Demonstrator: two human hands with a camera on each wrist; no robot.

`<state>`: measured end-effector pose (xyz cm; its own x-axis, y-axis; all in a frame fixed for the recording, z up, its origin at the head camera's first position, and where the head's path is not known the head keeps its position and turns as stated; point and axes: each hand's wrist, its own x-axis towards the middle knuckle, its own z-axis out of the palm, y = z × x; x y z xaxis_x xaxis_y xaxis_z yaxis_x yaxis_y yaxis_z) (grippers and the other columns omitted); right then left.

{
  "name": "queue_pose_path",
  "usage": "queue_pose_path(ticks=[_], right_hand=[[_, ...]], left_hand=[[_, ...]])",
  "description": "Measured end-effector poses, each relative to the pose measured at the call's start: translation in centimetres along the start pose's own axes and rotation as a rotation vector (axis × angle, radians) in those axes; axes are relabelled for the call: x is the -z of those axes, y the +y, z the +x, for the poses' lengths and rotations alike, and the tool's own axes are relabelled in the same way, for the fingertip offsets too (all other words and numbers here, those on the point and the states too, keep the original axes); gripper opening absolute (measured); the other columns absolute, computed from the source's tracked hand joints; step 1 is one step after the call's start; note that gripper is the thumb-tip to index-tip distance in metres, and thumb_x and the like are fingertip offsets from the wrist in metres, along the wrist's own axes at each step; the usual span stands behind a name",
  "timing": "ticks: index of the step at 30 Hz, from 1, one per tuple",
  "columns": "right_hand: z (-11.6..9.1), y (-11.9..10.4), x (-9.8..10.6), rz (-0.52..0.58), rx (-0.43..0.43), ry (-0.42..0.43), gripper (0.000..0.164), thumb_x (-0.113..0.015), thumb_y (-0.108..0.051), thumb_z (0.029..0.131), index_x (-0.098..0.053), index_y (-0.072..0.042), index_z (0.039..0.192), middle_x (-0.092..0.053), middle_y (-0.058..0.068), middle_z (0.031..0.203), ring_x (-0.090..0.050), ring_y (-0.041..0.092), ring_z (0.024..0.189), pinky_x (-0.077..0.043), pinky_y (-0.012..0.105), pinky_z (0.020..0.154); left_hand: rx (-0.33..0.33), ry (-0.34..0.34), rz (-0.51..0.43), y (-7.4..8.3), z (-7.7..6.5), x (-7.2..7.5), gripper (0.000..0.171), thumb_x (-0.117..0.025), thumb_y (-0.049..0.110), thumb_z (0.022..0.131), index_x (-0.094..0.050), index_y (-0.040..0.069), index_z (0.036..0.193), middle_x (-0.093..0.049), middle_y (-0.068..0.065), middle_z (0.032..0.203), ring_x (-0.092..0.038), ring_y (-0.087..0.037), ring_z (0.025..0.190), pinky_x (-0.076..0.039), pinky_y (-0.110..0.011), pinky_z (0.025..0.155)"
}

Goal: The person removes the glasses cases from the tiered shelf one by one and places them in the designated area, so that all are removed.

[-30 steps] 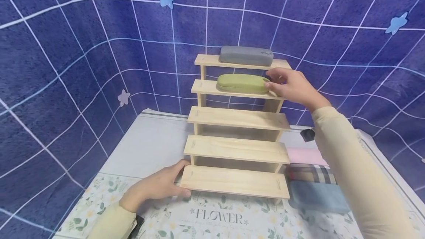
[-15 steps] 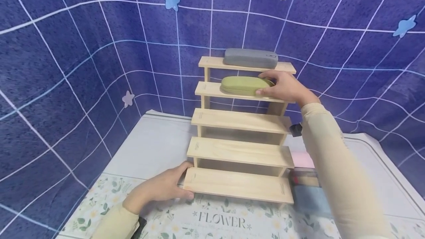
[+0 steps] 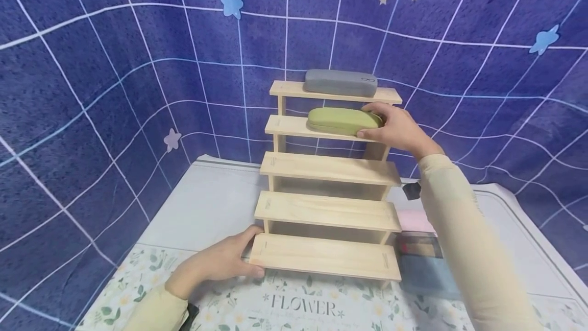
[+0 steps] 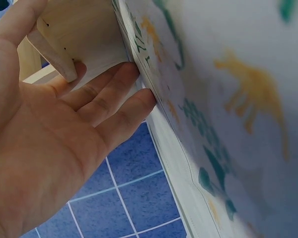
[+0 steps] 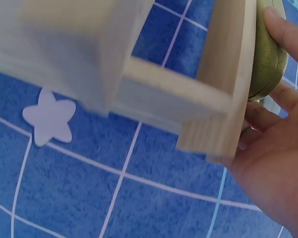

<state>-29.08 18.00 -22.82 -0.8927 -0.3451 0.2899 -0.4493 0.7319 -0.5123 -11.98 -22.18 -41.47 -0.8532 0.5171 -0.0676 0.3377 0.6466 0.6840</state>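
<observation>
A wooden stepped display shelf (image 3: pixel 328 166) stands on the table. My left hand (image 3: pixel 220 262) holds the left end of its lowest step (image 3: pixel 323 255), thumb in front and fingers behind. In the left wrist view, the board end (image 4: pixel 54 57) sits between thumb and index finger, the other fingers stretched along the table. On the second step from the top lies a green glasses case (image 3: pixel 337 120). My right hand (image 3: pixel 395 129) grips the case's right end, thumb on the front side, fingers behind it and partly hidden. On the top step rests a grey glasses case (image 3: pixel 340 82).
Right of the shelf, partly behind my right sleeve, lie a blue case (image 3: pixel 424 275), a plaid case (image 3: pixel 418 245) and a pink item (image 3: pixel 415 220). A flower-printed mat (image 3: pixel 303 315) covers the table front. A blue star-patterned curtain (image 3: pixel 138 91) hangs behind and at the left.
My right hand has moved left from beside the green glasses case and closed round its right end. The case has shifted slightly right along its step. My left hand keeps its place.
</observation>
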Motion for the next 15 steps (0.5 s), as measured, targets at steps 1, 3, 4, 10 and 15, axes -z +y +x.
queue_pose_path(ticks=[1, 3, 4, 10, 15], right_hand=[[-0.2, 0.3, 0.2, 0.004, -0.005, 0.003, 0.064, -0.083, -0.044, 0.083, -0.06, -0.018, 0.136, -0.066, 0.012, 0.113, -0.06, 0.029, 0.096, -0.046, 0.047, 0.087], [-0.6, 0.8, 0.7, 0.014, -0.02, 0.005, 0.063, -0.083, -0.042, 0.083, -0.06, -0.017, 0.136, -0.066, 0.013, 0.113, -0.06, 0.029, 0.096, -0.046, 0.046, 0.085], [-0.8, 1.0, 1.0, 0.021, -0.027, 0.004, 0.062, -0.082, -0.042, 0.084, -0.06, -0.016, 0.136, -0.065, 0.013, 0.113, -0.06, 0.03, 0.097, -0.047, 0.046, 0.084], [-1.8, 2.5, 2.2, 0.044, -0.069, 0.007, 0.064, -0.08, -0.042, 0.087, -0.057, -0.012, 0.139, -0.064, 0.017, 0.118, -0.058, 0.03, 0.101, -0.047, 0.046, 0.083], [-2.4, 3.6, 3.0, 0.037, -0.074, 0.041, 0.061, -0.078, -0.038, 0.09, -0.056, -0.009, 0.139, -0.064, 0.018, 0.114, -0.058, 0.028, 0.098, -0.046, 0.043, 0.083]], left_hand=[[0.002, 0.0, 0.0, 0.0, 0.0, 0.0, 0.078, -0.082, 0.049, 0.08, -0.044, 0.017, 0.141, -0.055, -0.009, 0.141, -0.048, -0.034, 0.134, -0.034, -0.057, 0.113], [0.004, -0.002, 0.001, 0.0, 0.0, 0.0, 0.078, -0.082, 0.048, 0.08, -0.044, 0.018, 0.141, -0.054, -0.009, 0.142, -0.048, -0.034, 0.135, -0.034, -0.057, 0.113], [0.006, -0.003, 0.003, 0.1, 0.0, 0.0, 0.079, -0.082, 0.049, 0.08, -0.044, 0.018, 0.141, -0.054, -0.01, 0.142, -0.047, -0.034, 0.135, -0.033, -0.057, 0.113], [0.006, -0.003, 0.003, 0.2, 0.0, 0.1, 0.077, -0.082, 0.048, 0.08, -0.045, 0.017, 0.14, -0.056, -0.01, 0.139, -0.049, -0.035, 0.133, -0.034, -0.058, 0.112], [0.002, 0.004, 0.008, 0.2, -0.2, 0.1, 0.075, -0.083, 0.047, 0.08, -0.046, 0.017, 0.138, -0.057, -0.007, 0.135, -0.052, -0.034, 0.13, -0.036, -0.058, 0.111]])
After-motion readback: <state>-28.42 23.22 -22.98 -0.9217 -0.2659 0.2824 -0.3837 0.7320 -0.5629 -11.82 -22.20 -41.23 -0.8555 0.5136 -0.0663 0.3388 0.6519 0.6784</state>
